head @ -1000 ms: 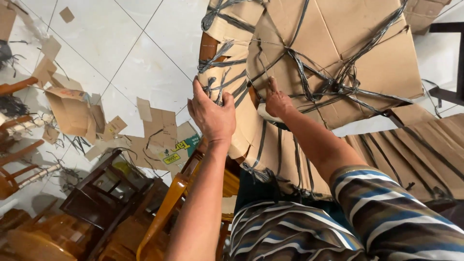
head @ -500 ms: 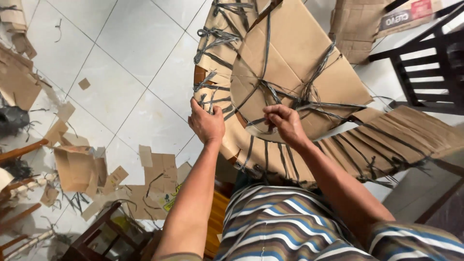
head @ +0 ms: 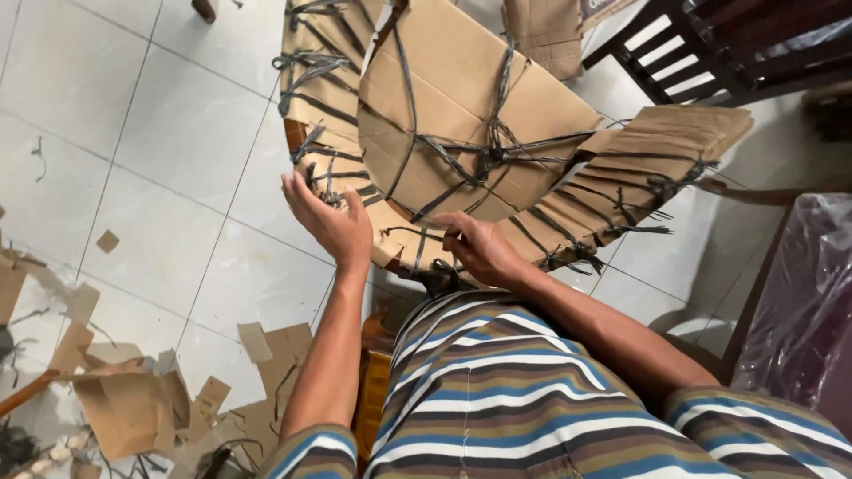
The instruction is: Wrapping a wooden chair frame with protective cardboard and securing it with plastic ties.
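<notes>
A curved wooden piece wrapped in brown cardboard (head: 461, 115) and bound with black plastic straps (head: 484, 155) stands in front of me. My left hand (head: 328, 222) is spread flat against its left wrapped edge, fingers apart. My right hand (head: 479, 248) pinches a black strap at the lower rim of the cardboard. A further cardboard-wrapped arm (head: 639, 168) of the piece runs off to the right.
Torn cardboard scraps (head: 133, 408) and strap ends litter the white tiled floor (head: 177, 133) at lower left. A dark wooden chair (head: 710, 44) stands at the upper right, a plastic-covered item (head: 808, 310) at the right edge. An orange wooden part (head: 373, 390) shows below my left arm.
The view has swung right and down, shifting the floor scraps to the lower left. My right hand has dropped to the lower rim and closed on a strap. My left hand stays on the left edge.
</notes>
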